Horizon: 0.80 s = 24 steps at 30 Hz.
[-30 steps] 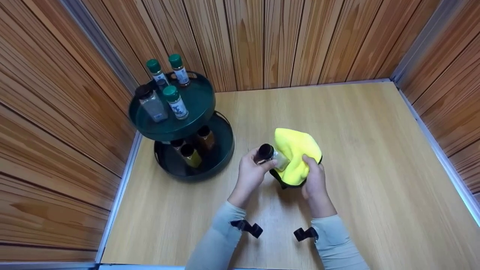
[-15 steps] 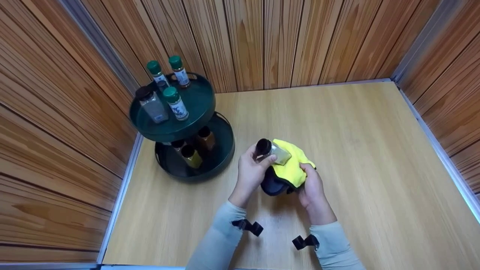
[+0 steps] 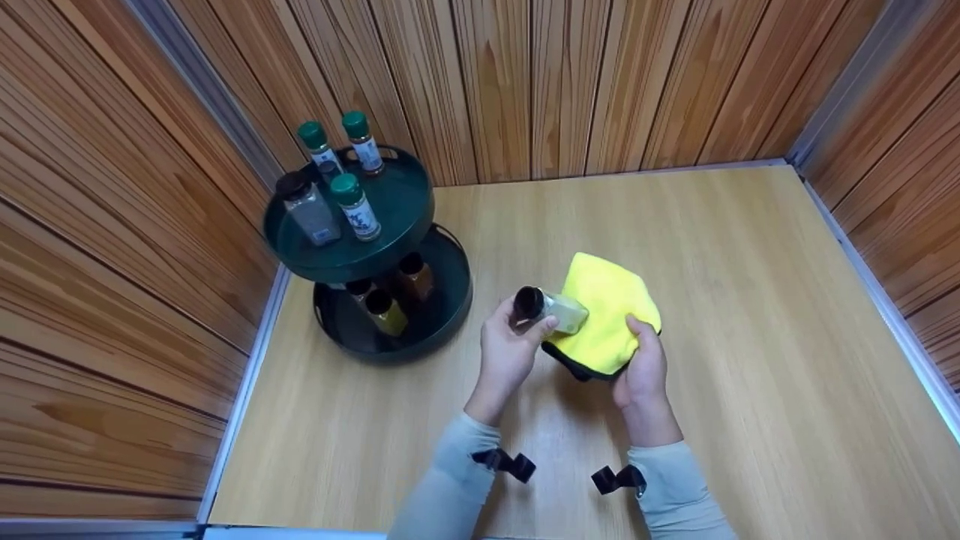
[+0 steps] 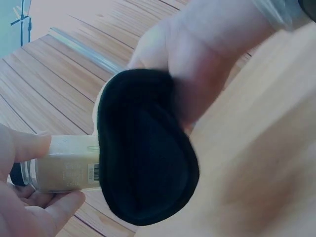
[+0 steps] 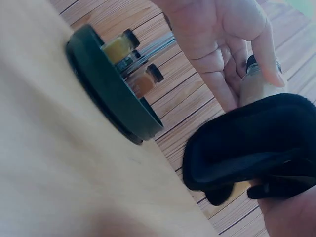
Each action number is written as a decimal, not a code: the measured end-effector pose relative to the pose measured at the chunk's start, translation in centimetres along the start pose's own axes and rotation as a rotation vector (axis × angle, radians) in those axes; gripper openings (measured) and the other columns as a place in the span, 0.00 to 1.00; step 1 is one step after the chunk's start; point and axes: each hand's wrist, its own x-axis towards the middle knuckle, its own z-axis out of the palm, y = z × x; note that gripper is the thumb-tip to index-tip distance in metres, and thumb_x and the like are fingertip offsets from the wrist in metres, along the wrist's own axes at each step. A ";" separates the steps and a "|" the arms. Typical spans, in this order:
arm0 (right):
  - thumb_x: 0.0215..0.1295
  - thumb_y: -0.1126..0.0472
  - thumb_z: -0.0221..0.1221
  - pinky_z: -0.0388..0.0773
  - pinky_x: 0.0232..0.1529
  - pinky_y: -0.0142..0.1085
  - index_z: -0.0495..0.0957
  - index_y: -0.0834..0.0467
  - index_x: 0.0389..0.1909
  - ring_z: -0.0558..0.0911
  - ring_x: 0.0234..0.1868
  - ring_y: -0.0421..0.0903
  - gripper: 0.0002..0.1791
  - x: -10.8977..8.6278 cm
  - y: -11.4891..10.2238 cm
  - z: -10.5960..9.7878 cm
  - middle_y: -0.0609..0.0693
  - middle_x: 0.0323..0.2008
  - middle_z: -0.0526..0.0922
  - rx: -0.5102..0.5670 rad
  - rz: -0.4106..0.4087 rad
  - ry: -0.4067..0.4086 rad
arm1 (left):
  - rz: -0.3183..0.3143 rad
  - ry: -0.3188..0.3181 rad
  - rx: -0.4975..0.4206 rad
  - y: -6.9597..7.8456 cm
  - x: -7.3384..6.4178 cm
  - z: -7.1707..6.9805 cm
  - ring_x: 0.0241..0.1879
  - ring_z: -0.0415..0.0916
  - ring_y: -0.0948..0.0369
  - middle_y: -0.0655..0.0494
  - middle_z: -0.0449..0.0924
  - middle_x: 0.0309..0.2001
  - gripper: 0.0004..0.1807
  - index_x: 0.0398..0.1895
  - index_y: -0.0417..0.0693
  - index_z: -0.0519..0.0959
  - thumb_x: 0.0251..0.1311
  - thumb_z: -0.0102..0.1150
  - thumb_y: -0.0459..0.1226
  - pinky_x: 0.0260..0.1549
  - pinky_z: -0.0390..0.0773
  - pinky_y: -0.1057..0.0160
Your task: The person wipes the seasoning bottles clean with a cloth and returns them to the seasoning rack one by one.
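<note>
My left hand [image 3: 508,354] grips a clear jar [image 3: 568,313] near its black cap [image 3: 529,302], thumb on one side and fingers on the other. The jar is tilted, with its base toward the right, and holds pale contents. A barcode label shows on the jar [image 4: 66,163] in the left wrist view. My right hand [image 3: 643,371] holds a bright yellow cloth [image 3: 615,296] with black edging, thumb on top. The cloth's dark underside [image 4: 148,148] faces the left wrist camera and covers the base end of the jar there. Most of the right fingers are hidden behind the cloth.
A dark green two-tier round rack [image 3: 409,214] stands at the left back. Green-capped bottles [image 3: 360,217] and a black-capped jar [image 3: 313,214] are on its upper tier, and several jars [image 3: 390,319] below. Wood-panelled walls [image 3: 495,90] enclose the table [image 3: 735,300].
The yellow cloth first dipped toward me and folded, then rose and spread flatter to the right with my right hand. The jar stays in my left hand, shifted only slightly.
</note>
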 end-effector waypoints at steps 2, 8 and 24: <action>0.81 0.52 0.40 0.81 0.53 0.38 0.65 0.54 0.63 0.82 0.53 0.43 0.18 0.2 0.0 0.0 0.47 0.52 0.81 0.051 0.042 -0.016 | 0.000 -0.004 -0.010 0.1 -0.2 0.2 0.56 0.81 0.57 0.53 0.83 0.53 0.20 0.54 0.47 0.82 0.57 0.74 0.32 0.55 0.82 0.59; 0.81 0.51 0.40 0.82 0.52 0.37 0.65 0.55 0.64 0.84 0.51 0.43 0.20 0.8 0.2 0.2 0.47 0.51 0.83 -0.013 0.136 -0.081 | 0.046 0.005 -0.069 0.0 -0.4 0.6 0.54 0.81 0.56 0.50 0.83 0.51 0.23 0.55 0.42 0.81 0.56 0.74 0.28 0.55 0.82 0.59; 0.79 0.55 0.43 0.83 0.45 0.37 0.66 0.58 0.59 0.84 0.44 0.43 0.15 0.0 -1.0 -0.5 0.49 0.45 0.81 -0.061 0.119 -0.046 | 0.085 -0.018 -0.046 0.0 -0.3 -0.1 0.56 0.83 0.55 0.49 0.83 0.55 0.23 0.58 0.46 0.80 0.59 0.72 0.31 0.54 0.81 0.60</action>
